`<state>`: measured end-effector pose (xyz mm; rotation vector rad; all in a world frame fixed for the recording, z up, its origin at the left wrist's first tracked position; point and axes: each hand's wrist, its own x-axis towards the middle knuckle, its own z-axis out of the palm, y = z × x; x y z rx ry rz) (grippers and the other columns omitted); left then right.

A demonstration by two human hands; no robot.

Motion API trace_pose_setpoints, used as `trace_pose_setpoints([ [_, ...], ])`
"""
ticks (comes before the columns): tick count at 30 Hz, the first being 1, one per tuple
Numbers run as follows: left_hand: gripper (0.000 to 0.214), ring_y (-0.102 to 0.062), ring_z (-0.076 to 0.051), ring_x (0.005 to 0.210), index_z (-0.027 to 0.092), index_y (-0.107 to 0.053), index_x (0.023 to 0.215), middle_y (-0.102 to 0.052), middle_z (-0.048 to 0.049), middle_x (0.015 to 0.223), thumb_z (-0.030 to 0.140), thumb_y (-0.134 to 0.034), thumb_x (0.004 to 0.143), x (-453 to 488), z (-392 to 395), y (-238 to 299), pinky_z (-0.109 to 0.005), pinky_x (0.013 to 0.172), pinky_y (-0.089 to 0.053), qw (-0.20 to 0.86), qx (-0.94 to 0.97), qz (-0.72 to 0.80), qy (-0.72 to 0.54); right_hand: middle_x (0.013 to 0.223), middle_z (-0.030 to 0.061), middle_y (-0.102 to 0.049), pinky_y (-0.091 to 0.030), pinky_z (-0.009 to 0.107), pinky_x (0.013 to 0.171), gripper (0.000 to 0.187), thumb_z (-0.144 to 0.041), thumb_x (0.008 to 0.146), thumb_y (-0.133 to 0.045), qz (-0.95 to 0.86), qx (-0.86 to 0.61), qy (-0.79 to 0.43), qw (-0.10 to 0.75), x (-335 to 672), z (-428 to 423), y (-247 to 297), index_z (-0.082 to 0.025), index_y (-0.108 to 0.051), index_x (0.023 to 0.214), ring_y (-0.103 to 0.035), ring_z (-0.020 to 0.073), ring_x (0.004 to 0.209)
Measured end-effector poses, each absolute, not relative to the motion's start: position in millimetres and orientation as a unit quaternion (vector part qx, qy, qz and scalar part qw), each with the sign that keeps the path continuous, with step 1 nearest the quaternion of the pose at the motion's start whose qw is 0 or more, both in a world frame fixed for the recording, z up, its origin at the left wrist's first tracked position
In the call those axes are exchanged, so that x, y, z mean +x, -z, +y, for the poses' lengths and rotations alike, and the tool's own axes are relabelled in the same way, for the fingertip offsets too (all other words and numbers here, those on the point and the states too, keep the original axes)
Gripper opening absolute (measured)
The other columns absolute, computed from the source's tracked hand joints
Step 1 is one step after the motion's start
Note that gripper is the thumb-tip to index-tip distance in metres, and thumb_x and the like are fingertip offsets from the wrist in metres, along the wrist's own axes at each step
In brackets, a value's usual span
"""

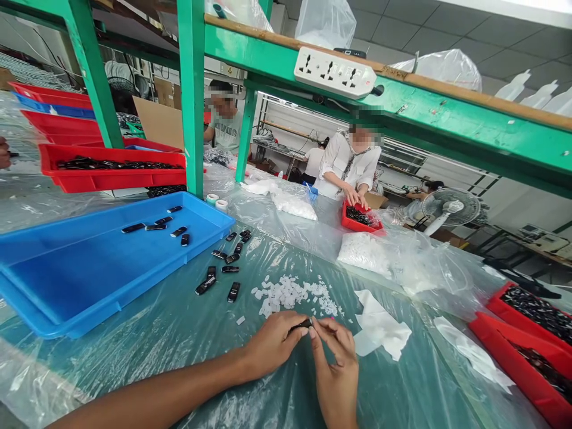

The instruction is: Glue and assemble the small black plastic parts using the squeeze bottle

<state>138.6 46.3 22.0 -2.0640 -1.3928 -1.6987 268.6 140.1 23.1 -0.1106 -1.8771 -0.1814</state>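
Observation:
A small glossy black plastic piece is gripped in my left hand, between thumb and curled fingers. The fingertips of my right hand are pinched together at the piece's right end; whatever sits between them is too small to name. Just beyond my hands lies a loose pile of small white plastic bits. Several similar black pieces are scattered left of that pile. A few more black pieces rest in the large blue tray.
A crumpled white cloth lies right of my hands. Red bins of black parts stand at the left, others at the right. A green frame rises behind the tray. Across the table, a person handles a red bin.

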Motion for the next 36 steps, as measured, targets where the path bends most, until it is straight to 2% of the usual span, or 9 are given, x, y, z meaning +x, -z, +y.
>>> trace_pose_setpoints([
  [3,0.031,-0.042,-0.01,0.066,0.01,-0.054,0.082,-0.051,-0.0039,0.073,0.032,-0.036,0.093,134,51,-21,-0.022,0.059,-0.028,0.034,-0.692,-0.434,0.575,0.104,0.0035,-0.053,-0.045,0.027,0.08,0.023,-0.027,0.086,-0.052,-0.82,-0.061,0.042,0.568,268,145,-23,-0.028,-0.064,0.105,-0.048,0.0141,0.098],
  [6,0.041,-0.046,-0.011,0.064,0.005,-0.056,0.081,-0.052,-0.0071,0.072,0.041,-0.039,0.091,127,51,-24,-0.022,0.061,-0.035,-0.12,-0.716,-0.362,0.585,0.105,0.0004,-0.054,-0.046,0.026,0.083,0.022,-0.034,0.084,-0.054,-0.831,-0.09,-0.037,0.547,267,152,-26,-0.033,-0.065,0.103,-0.051,0.0126,0.099],
  [9,0.051,-0.049,-0.011,0.067,0.001,-0.057,0.086,-0.055,-0.0132,0.081,0.048,-0.037,0.09,124,46,-30,-0.027,0.071,-0.041,-0.296,-0.686,-0.306,0.59,0.106,0.0011,-0.056,-0.046,0.026,0.085,0.023,-0.036,0.082,-0.057,-0.82,-0.091,-0.122,0.552,266,157,-28,-0.029,-0.065,0.103,-0.053,0.0124,0.099],
  [14,0.053,-0.049,-0.011,0.068,0.002,-0.058,0.091,-0.053,-0.0135,0.083,0.049,-0.033,0.092,124,44,-30,-0.028,0.074,-0.04,-0.404,-0.645,-0.244,0.601,0.101,0.0028,-0.057,-0.044,0.026,0.087,0.018,-0.034,0.08,-0.059,-0.805,-0.068,-0.113,0.578,267,156,-29,-0.025,-0.068,0.093,-0.053,0.0131,0.097],
  [18,0.056,-0.05,-0.011,0.071,0.003,-0.06,0.096,-0.053,-0.0132,0.085,0.051,-0.031,0.092,123,46,-28,-0.029,0.077,-0.04,-0.419,-0.645,-0.238,0.593,0.102,0.0036,-0.056,-0.047,0.021,0.081,0.018,-0.036,0.08,-0.059,-0.807,-0.086,-0.127,0.57,269,153,-29,-0.027,-0.069,0.092,-0.054,0.0121,0.095],
  [24,0.043,-0.05,-0.009,0.069,0.003,-0.061,0.09,-0.054,-0.0114,0.084,0.045,-0.054,0.083,121,49,-26,-0.023,0.069,-0.04,-0.343,-0.67,-0.297,0.587,0.101,0.0037,-0.055,-0.048,0.022,0.08,0.02,-0.037,0.081,-0.057,-0.811,-0.085,-0.085,0.572,269,151,-27,-0.029,-0.068,0.096,-0.055,0.0124,0.094],
  [26,0.045,-0.049,-0.009,0.068,0.003,-0.061,0.092,-0.054,-0.0108,0.081,0.046,-0.052,0.084,120,52,-24,-0.023,0.068,-0.039,-0.328,-0.676,-0.294,0.591,0.105,0.0052,-0.054,-0.049,0.02,0.076,0.024,-0.039,0.081,-0.057,-0.812,-0.098,-0.088,0.569,269,151,-25,-0.027,-0.068,0.097,-0.055,0.0134,0.096],
  [32,0.045,-0.049,-0.009,0.067,0.003,-0.06,0.086,-0.051,-0.0087,0.073,0.047,-0.051,0.084,117,61,-17,-0.021,0.064,-0.038,-0.289,-0.69,-0.301,0.591,0.115,0.0084,-0.048,-0.045,0.015,0.047,0.036,-0.049,0.077,-0.057,-0.82,-0.14,-0.167,0.529,267,156,-18,-0.022,-0.066,0.098,-0.047,0.022,0.108],
  [36,0.042,-0.049,-0.011,0.064,0.005,-0.056,0.081,-0.051,-0.007,0.068,0.046,-0.047,0.086,114,61,-20,-0.02,0.058,-0.037,-0.19,-0.723,-0.362,0.557,0.116,0.0083,-0.047,-0.043,0.016,0.045,0.036,-0.048,0.081,-0.052,-0.847,-0.132,-0.151,0.491,264,161,-18,-0.021,-0.057,0.104,-0.046,0.0206,0.104],
])
